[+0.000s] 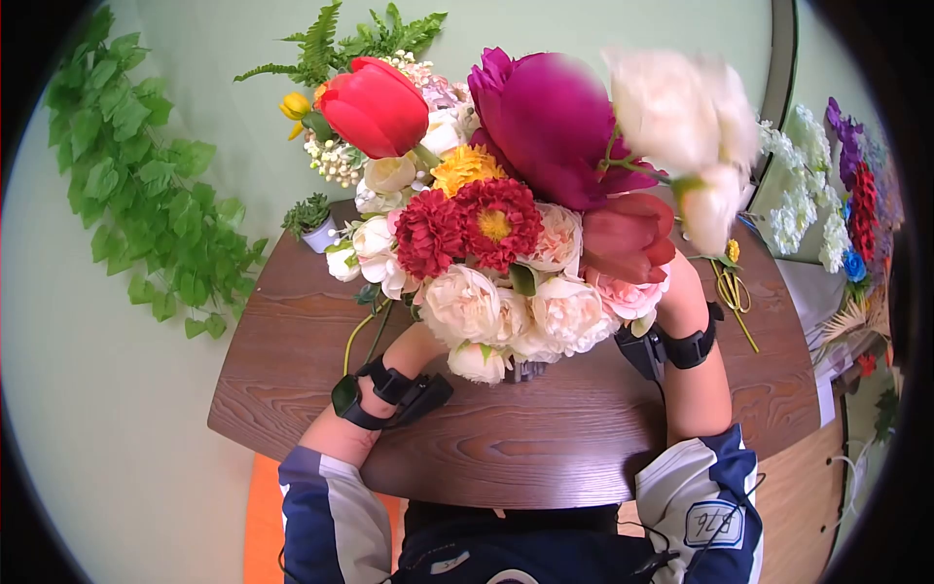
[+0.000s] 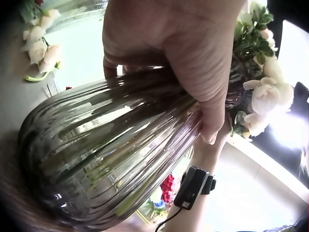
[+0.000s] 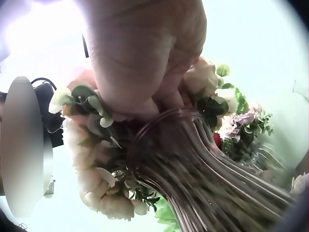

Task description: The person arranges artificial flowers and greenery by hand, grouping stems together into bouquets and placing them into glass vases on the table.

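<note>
A ribbed glass vase [image 2: 106, 150] with stems inside appears tilted in the left wrist view. My left hand [image 2: 169, 48] grips it near the neck, thumb on one side and fingers on the other. Above the rim of the vase [image 3: 207, 169], my right hand [image 3: 145, 58] reaches in among pale flowers [image 3: 89, 169]; its fingertips are hidden at the rim. From the head, both hands are hidden by a large bouquet of pale roses [image 1: 462, 302], dark red flowers [image 1: 496, 224], a red tulip [image 1: 377, 109], a purple bloom [image 1: 545, 127] and blurred white flowers [image 1: 681, 107].
The brown table [image 1: 545, 453] lies under the bouquet. A small potted plant [image 1: 316, 232] stands at its back left, and a yellow flower with a green stem [image 1: 736, 302] lies at the right. Leafy vines [image 1: 146, 185] hang on the left wall; more flowers [image 1: 861, 214] are at the far right.
</note>
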{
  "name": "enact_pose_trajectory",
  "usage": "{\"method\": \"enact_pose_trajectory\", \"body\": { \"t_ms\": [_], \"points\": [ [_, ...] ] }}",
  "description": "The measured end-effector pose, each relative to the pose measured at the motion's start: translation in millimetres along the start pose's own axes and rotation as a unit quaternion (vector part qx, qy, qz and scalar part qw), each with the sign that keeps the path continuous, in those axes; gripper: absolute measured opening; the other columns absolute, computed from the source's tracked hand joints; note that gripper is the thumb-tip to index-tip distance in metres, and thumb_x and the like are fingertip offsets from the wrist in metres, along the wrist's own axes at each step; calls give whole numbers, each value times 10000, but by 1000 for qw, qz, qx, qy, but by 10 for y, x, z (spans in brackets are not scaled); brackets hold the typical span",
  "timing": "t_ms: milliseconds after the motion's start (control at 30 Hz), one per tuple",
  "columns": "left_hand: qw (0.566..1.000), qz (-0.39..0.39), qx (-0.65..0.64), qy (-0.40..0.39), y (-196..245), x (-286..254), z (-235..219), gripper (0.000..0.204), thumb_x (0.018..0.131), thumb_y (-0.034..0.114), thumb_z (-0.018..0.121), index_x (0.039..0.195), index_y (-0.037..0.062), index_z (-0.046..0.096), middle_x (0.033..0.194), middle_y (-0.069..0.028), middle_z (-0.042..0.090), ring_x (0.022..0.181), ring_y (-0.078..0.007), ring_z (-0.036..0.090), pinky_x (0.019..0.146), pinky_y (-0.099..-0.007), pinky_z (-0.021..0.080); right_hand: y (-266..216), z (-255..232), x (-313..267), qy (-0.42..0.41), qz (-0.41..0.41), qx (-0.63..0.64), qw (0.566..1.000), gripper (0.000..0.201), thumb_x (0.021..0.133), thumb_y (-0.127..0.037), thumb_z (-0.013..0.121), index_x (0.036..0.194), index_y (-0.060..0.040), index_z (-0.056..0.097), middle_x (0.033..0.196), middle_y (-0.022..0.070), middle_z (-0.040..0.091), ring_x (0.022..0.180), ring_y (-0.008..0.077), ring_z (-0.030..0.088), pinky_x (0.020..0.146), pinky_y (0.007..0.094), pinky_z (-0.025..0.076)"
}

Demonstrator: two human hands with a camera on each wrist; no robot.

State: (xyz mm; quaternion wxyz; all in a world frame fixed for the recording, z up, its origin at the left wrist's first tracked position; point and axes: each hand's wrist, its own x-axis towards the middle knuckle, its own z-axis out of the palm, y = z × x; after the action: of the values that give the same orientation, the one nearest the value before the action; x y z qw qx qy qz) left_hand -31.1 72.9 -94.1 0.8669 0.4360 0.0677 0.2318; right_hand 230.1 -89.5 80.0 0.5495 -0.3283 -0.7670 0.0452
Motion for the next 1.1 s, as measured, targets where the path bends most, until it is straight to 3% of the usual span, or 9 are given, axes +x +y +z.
{"method": "enact_pose_trajectory", "body": {
  "t_ms": [133,200,233,267,600,933,1000,1100],
  "points": [
    [1000,5,7,3,-23,-24,-8,496,927,368,390,1278,17,369,1229,-168,477,1059,-301,525,816,-425,478,130,-71,26,7,8,-14,1000,272,753,-121,639,1006,-36,590,998,53,599,912,176,574,797,301,472],
    [1000,8,10,6,-16,75,15,495,928,368,391,1278,18,370,1230,-166,476,1062,-298,523,821,-422,476,301,-157,155,-75,-52,-104,990,503,697,-240,693,1128,-31,540,1091,93,566,980,214,548,902,318,417],
    [1000,10,11,7,-14,79,12,495,928,367,391,1277,18,370,1231,-165,475,1064,-297,522,824,-420,475,127,-231,143,-93,74,-163,979,491,678,-240,713,1086,-15,559,1048,89,585,976,207,549,880,320,425],
    [1000,11,12,9,-43,73,20,494,928,367,391,1277,19,370,1231,-165,475,1066,-295,521,827,-419,473,123,-223,140,-94,74,-164,979,491,678,-240,713,1086,-15,559,1048,89,585,976,207,549,880,320,425],
    [999,17,24,17,-17,-304,-112,488,928,364,395,1275,22,372,1238,-157,470,1084,-281,510,853,-403,461,92,-229,78,-62,102,-89,989,463,691,-217,707,1077,-11,559,1025,83,595,958,198,554,867,318,430],
    [999,22,39,31,-17,-123,-114,483,929,362,398,1273,25,374,1244,-149,464,1102,-266,498,879,-387,449,92,-230,38,-29,128,-10,991,435,703,-194,702,1068,-7,559,1002,78,605,940,188,560,853,317,434],
    [998,25,42,33,-38,-404,-157,481,929,361,399,1273,26,375,1245,-147,463,1105,-263,496,884,-384,446,91,-230,41,-23,132,6,991,429,705,-190,701,1067,-7,559,997,77,607,937,187,561,850,317,435],
    [998,27,48,37,-46,-359,-178,480,929,360,400,1272,27,376,1247,-145,462,1111,-259,493,892,-379,443,94,-214,65,-15,137,23,990,424,708,-185,700,1065,-6,559,992,76,609,933,185,562,847,316,436]
  ]
}}
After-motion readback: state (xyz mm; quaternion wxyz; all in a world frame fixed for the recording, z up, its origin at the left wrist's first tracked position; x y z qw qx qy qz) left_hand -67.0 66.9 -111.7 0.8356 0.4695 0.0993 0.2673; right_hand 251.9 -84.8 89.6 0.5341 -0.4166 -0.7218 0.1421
